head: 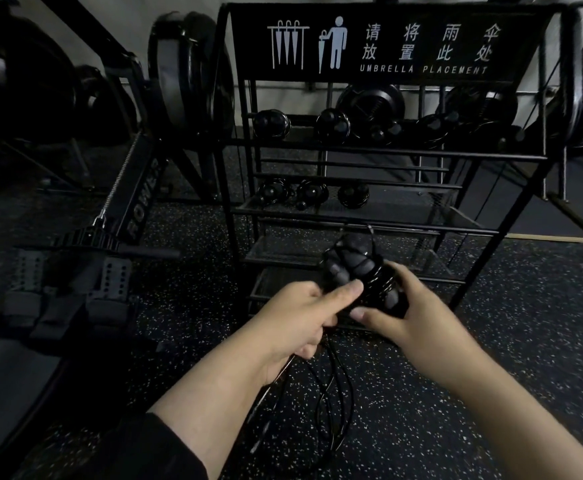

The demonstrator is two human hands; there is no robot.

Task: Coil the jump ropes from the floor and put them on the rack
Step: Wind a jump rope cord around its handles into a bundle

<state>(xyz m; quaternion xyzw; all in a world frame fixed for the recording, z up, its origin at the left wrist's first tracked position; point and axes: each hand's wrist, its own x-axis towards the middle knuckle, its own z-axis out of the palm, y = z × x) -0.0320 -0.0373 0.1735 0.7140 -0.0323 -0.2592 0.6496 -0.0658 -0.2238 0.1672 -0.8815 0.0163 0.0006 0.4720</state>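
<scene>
We grip the rope bundle in both hands, left and right, before the rack, so the wraps stay tight; its tail hangs toward the floor.

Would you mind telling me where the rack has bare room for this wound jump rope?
The black metal rack is crowded on its top shelf with round black rope bundles. The middle mesh shelf holds three bundles at its left end; its right half is bare. The lower shelves behind the black wound jump rope, gripped by left hand and right hand, look free.
</scene>
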